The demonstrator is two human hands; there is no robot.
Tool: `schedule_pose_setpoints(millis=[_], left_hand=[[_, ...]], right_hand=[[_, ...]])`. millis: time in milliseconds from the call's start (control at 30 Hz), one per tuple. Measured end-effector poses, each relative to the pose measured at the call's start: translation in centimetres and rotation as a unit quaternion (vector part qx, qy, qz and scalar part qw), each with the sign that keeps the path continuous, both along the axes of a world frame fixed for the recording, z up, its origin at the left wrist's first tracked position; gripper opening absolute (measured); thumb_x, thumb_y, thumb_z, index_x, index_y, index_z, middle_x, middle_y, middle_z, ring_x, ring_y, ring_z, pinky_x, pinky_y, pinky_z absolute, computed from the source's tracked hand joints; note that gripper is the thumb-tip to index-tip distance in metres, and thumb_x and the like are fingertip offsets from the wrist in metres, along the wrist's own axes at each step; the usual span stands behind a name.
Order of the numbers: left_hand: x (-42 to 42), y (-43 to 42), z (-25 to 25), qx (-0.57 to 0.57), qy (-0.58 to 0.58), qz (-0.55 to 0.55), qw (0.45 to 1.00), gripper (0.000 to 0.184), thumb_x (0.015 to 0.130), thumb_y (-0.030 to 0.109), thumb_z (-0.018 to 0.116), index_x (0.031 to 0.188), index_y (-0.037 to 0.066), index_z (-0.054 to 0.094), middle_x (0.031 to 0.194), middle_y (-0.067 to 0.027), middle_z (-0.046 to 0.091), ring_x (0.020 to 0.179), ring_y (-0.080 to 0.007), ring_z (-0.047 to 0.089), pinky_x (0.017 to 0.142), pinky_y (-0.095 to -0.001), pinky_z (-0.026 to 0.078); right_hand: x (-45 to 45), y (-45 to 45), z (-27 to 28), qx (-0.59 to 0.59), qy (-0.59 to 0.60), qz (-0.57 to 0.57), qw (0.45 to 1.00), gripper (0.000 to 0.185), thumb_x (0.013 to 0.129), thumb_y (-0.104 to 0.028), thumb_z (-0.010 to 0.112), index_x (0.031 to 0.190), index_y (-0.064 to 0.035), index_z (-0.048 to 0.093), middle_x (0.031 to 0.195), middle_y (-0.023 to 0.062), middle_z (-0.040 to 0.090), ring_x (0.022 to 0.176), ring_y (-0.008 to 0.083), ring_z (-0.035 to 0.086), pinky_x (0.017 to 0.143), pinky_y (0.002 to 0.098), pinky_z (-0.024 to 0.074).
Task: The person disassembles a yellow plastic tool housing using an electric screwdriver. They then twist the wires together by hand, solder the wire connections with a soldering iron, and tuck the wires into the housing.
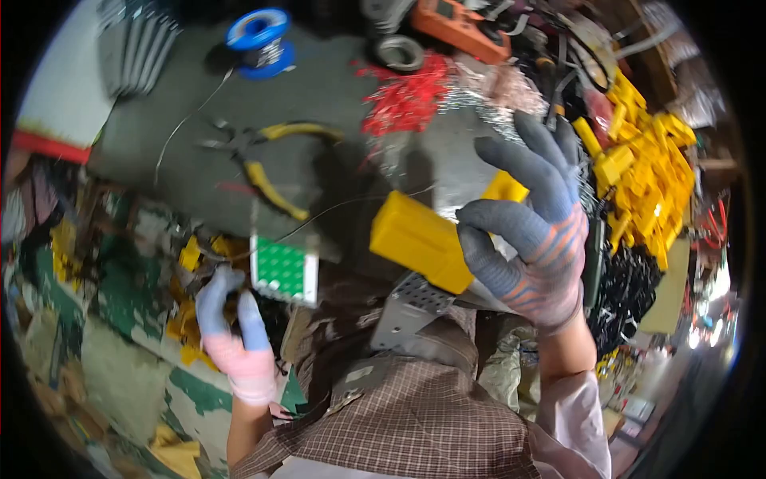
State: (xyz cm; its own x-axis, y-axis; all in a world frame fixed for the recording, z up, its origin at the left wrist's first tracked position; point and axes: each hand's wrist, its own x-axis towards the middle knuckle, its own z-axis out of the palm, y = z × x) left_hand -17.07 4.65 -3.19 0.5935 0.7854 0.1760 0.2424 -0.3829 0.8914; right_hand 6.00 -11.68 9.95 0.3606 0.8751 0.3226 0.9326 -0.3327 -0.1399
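My left hand (235, 339), in a grey and pink knit glove, is raised at the lower left, thumb and fingers apart. Close to its thumb is a green and white panel (285, 269) with rows of dots; whether they touch I cannot tell. A thin wire (319, 214) runs from near the left fingertips toward my right hand (531, 239). That hand, in a striped grey glove, has thumb and forefinger closed in a ring, the other fingers raised; anything pinched is too small to see. Beside it a yellow block (419, 239) sits tilted above a perforated metal bracket (411, 311).
Yellow-handled pliers (275, 168) lie on the grey table (319, 80). Behind them stands a blue wire spool (262, 44). Red strips (407, 96), an orange meter (463, 30) and a heap of yellow parts (650, 180) occupy the back and right, with black pieces (630, 295) below.
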Motion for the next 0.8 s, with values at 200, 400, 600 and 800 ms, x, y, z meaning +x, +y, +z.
schedule_pose_setpoints(millis=[200,400,600,800], left_hand=[[8.9,-0.9,4.4,0.341,0.045,-0.247,0.906,0.058,0.077,0.047,0.069,0.122,0.014,0.055,0.13,-0.017,0.047,0.121,-0.0412,0.041,0.103,-0.0546,0.032],[10.6,-0.2,3.5,0.375,0.065,-0.309,0.871,0.06,0.077,0.055,0.064,0.122,0.017,0.055,0.136,-0.0149,0.042,0.128,-0.0413,0.035,0.107,-0.0578,0.026],[11.5,0.6,5.2,0.216,-0.003,-0.344,0.914,0.055,0.075,0.051,0.069,0.117,0.017,0.059,0.128,-0.0162,0.05,0.117,-0.0417,0.046,0.101,-0.0523,0.036],[23.8,1.0,8.0,-0.294,-0.19,-0.398,0.848,0.076,0.094,0.056,0.043,0.142,0.0,0.028,0.121,-0.0247,0.056,0.106,-0.0332,0.059,0.097,-0.0454,0.044]], right_hand=[[2.4,-0.6,-0.4,-0.087,0.0,0.102,0.991,0.015,0.07,-0.022,0.068,0.075,-0.011,0.06,0.118,0.0105,0.058,0.121,0.0386,0.048,0.104,0.0597,0.0305],[3.4,-0.7,-1.2,-0.092,0.082,0.167,0.978,0.011,0.074,-0.016,0.062,0.084,-0.0122,0.065,0.12,0.009,0.057,0.123,0.0343,0.047,0.107,0.0569,0.0301],[3.0,-4.1,1.4,0.015,0.289,0.191,0.938,0.013,0.073,-0.01,0.061,0.082,-0.0121,0.07,0.111,0.0092,0.062,0.108,0.0297,0.056,0.088,0.0435,0.0456],[-1.6,-8.1,-2.4,0.13,0.463,0.151,0.863,0.017,0.079,-0.01,0.063,0.095,-0.0095,0.068,0.097,0.0072,0.064,0.09,0.0271,0.062,0.078,0.038,0.0482]])
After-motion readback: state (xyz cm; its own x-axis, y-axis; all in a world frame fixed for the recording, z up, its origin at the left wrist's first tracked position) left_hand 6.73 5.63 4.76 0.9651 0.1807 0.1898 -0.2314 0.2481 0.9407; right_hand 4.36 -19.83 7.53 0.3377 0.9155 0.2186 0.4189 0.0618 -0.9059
